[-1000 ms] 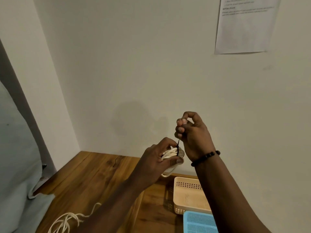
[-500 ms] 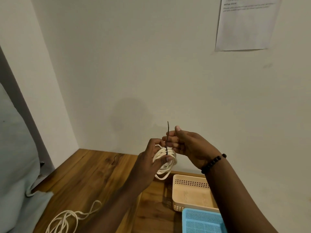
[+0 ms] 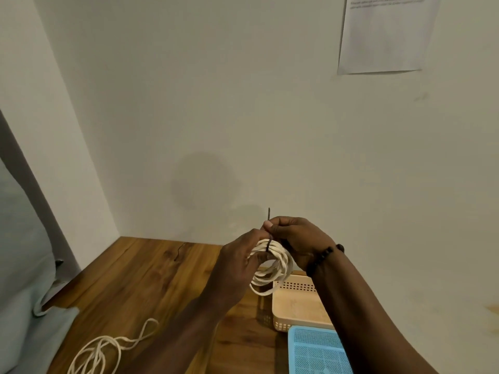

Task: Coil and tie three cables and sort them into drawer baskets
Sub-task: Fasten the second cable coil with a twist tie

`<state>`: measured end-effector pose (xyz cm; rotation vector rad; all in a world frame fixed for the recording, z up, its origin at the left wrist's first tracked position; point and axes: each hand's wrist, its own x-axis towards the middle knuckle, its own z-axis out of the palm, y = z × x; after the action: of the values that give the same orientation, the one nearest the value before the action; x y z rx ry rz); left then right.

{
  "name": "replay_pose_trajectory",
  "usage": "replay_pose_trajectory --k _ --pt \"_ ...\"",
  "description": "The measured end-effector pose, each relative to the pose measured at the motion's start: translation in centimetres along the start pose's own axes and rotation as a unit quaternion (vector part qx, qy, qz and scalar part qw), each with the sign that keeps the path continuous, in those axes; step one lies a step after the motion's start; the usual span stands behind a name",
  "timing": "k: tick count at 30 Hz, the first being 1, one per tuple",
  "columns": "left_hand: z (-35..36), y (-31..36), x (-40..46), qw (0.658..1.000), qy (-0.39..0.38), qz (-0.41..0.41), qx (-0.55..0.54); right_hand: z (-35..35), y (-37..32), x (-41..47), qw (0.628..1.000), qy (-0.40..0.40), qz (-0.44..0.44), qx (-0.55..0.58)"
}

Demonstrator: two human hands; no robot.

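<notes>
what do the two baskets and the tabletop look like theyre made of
Beige basket: looks like matte moulded plastic, with punched slots along its rim.
Blue basket: likely plastic too, with a fine moulded grid.
Tabletop: wood or wood-look laminate, with brown grain, a dark crack and a slight sheen.

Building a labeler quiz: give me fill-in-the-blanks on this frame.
1. The left hand grips a coiled ____ cable.
2. The right hand pinches a thin black ____ wrapped around the coil.
3. Behind the blue basket sits a ____ basket.
4. A second, loose cable lies on the wooden ____.

Missing: white; tie; beige; table
</notes>
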<state>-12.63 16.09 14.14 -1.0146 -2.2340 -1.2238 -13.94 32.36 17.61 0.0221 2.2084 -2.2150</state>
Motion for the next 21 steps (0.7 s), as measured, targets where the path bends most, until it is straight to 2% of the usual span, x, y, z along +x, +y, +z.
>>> replay_pose_trajectory --k 2,4,7,9,11,13,15,18,21 --pt "0.2 0.1 -0.5 1.000 0.004 0.016 0.004 -0.4 0.3 0.3 0.998 -0.048 0.041 -0.016" --pt "0.6 0.2 -0.6 1.000 0.005 0.021 0.022 -0.7 0.6 0.7 0.990 -0.091 0.044 -0.101" --pt "1.3 0.1 -0.1 0.999 0.005 0.029 0.040 -1.2 0.8 0.9 0.969 -0.066 0.014 -0.238" --pt "1.2 0.0 0.3 1.000 -0.001 0.011 0.021 -1.2 1.2 0.6 0.980 -0.002 -0.007 -0.199" --pt "0.8 0.0 0.6 0.999 0.003 -0.032 -0.005 -0.9 2.0 0.4 0.984 0.115 -0.039 -0.129" --pt "0.4 -0.1 0.7 0.996 0.030 -0.086 0.001 -0.6 2.7 -0.3 0.955 0.244 -0.089 -0.143" --pt "0.1 -0.5 0.8 0.989 0.064 -0.135 -0.002 0.1 2.9 -1.7 0.925 0.301 -0.153 -0.171" --pt "-0.2 -0.7 0.8 0.969 0.088 -0.223 -0.049 1.6 3.1 -4.5 0.910 0.263 -0.252 -0.198" --pt "-0.1 -1.0 0.7 0.951 0.099 -0.276 -0.096 3.5 4.7 -5.6 0.905 0.197 -0.234 -0.294"
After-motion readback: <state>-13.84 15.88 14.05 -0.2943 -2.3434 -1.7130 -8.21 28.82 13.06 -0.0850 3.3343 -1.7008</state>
